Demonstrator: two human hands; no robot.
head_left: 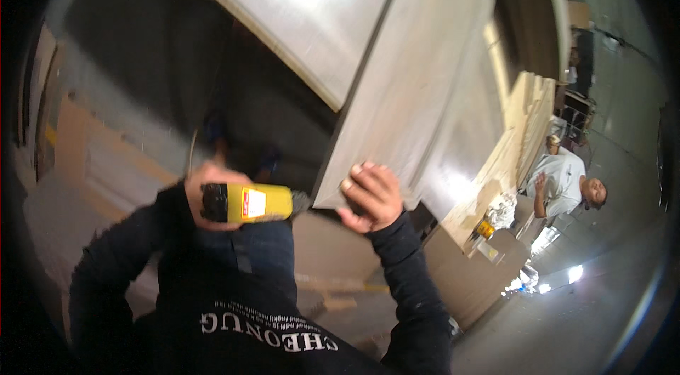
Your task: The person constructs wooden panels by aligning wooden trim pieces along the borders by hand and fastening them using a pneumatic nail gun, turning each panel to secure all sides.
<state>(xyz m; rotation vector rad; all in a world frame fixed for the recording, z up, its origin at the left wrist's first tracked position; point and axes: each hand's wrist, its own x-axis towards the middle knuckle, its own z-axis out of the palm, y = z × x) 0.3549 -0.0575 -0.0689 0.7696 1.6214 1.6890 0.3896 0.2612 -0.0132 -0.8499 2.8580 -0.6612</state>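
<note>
1. Head view: a yellow and black tool [248,203], possibly a power tool given the blur, is gripped by the left hand [205,191] at its black end.
2. The lower corner of a large pale panel [397,92] is clasped by the right hand [372,196], fingers curled over its edge.
3. A person in a white shirt [567,180] is seen well apart, beside a stack of boards [520,127].

We see workshop interior, dim overall. Floor [588,318] grey concrete w/ bright glare patch lower right. Pale wood boards stacked along workbench [528,116] at right; clutter on its near end. Person in white shirt [563,180] stands beside bench. Dark shelving [584,63] against far wall, upper right. Cardboard sheets [92,155] at left.
</note>
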